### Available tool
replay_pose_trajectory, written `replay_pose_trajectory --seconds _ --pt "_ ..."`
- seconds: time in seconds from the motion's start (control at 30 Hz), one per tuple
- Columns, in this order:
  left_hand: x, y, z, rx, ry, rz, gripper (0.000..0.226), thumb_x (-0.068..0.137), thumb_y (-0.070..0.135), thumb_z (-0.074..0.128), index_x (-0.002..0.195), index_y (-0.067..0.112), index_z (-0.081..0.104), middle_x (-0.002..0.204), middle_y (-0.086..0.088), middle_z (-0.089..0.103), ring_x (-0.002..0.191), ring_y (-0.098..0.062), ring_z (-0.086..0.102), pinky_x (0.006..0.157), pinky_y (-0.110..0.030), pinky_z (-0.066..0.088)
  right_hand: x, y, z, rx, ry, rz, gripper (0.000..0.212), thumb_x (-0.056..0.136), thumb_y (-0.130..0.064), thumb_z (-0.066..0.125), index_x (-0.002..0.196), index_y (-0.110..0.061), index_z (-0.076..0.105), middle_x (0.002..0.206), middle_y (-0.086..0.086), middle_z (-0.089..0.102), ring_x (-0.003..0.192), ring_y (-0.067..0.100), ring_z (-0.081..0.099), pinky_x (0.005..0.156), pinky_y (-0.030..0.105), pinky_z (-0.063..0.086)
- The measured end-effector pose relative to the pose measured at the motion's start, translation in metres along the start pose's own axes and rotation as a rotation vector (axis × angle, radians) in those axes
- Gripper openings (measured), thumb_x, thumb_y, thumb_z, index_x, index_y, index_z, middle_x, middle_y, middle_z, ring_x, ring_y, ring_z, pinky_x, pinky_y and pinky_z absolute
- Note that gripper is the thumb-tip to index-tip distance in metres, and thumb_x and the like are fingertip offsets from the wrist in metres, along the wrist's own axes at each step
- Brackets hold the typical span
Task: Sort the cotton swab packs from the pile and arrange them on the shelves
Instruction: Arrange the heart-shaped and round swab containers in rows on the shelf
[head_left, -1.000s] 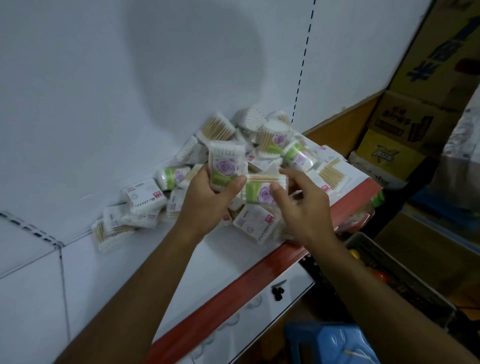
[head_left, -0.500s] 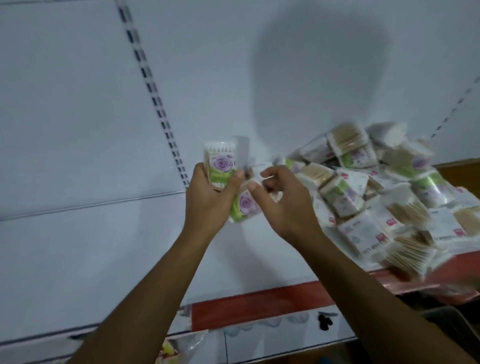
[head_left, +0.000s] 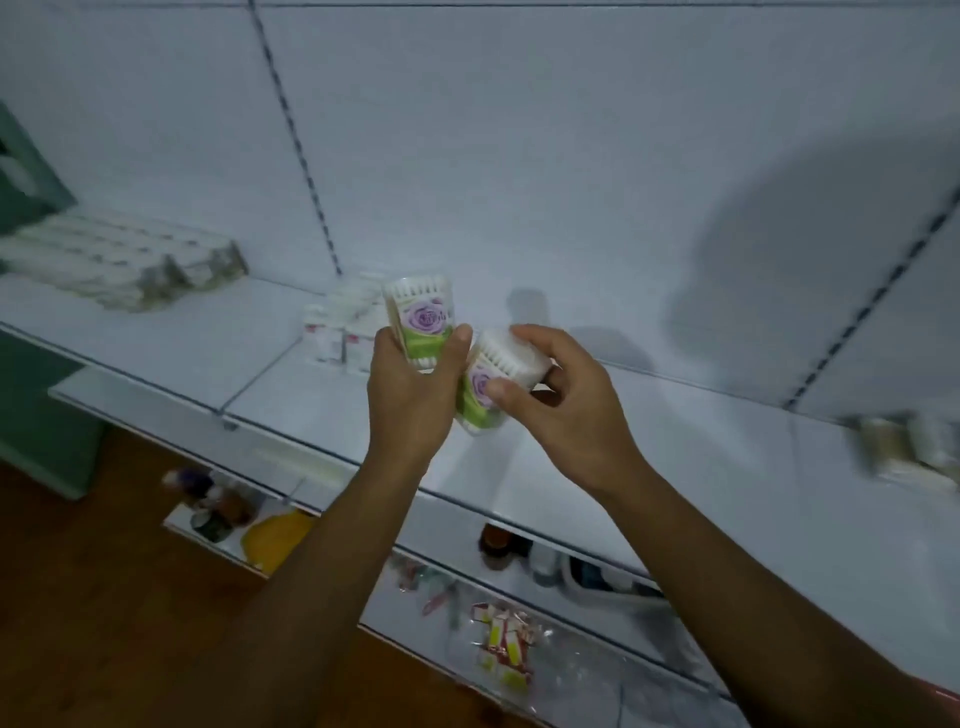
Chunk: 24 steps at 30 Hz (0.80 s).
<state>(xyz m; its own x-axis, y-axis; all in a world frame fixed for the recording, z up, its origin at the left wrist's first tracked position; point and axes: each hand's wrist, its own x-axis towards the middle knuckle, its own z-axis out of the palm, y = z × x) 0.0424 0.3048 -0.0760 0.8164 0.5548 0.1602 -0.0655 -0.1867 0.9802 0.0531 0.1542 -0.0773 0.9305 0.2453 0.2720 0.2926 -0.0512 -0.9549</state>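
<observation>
Both packs have been carried leftward along the shelf (head_left: 649, 447) since half a second ago; the pile, then just right of the hands, is now reduced to a blurred edge (head_left: 906, 452) at the shelf's far right end, and a standing group of packs (head_left: 343, 332) has come into view behind the hands.

One rose-label pack (head_left: 422, 322) is held upright in the left hand (head_left: 410, 395), fingers and thumb wrapped round its lower half. A second rose-label pack (head_left: 493, 384) is held tilted in the right hand (head_left: 561, 405), pinched between thumb and curled fingers, with its swab-tip face turned upward. The two packs are just beside each other, possibly touching; both are held above the middle of the shelf, short of its back edge.

The packs are judged light and fairly stiff: small clear plastic tubs that keep their shape under a grip, though the smooth walls could slip and thin plastic could dent if squeezed hard. Hold is best taken across the two flat sides, low on the body, so the pack can be set down on its base.

Counted: two rose-label packs in hand, one per hand. The standing group at the back of the shelf holds several packs with red marks, too blurred to count. A row of white wrapped goods (head_left: 119, 260) lies at the left end of the shelf, its count also unclear.
</observation>
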Motion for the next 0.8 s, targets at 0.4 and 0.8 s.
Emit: replay_pose_trajectory --seconds 0.4,0.8 --pt "0.105 -0.053 -0.242 0.113 0.267 -0.029 0.04 0.082 0.036 0.077 0.112 0.02 0.056 0.102 0.011 0.066 0.087 0.005 0.063 0.07 -0.02 0.053 0.091 0.003 0.262 -0.033 -0.323 -0.09 0.059 0.077 -0.03 0.083 0.125 -0.03 0.049 0.122 -0.013 0.056 0.107 0.009 0.058 0.088 0.029 0.054" --pt "0.299 -0.089 -0.34 0.081 0.238 -0.039 0.04 0.077 0.026 0.082 0.109 0.023 0.058 0.102 0.013 0.068 0.086 0.007 0.065 0.072 -0.015 0.054 0.247 0.024 0.43 -0.053 -0.382 -0.077 0.049 0.077 -0.028 0.083 0.113 -0.032 0.049 0.113 -0.01 0.061 0.1 0.01 0.061 0.074 0.018 0.053"
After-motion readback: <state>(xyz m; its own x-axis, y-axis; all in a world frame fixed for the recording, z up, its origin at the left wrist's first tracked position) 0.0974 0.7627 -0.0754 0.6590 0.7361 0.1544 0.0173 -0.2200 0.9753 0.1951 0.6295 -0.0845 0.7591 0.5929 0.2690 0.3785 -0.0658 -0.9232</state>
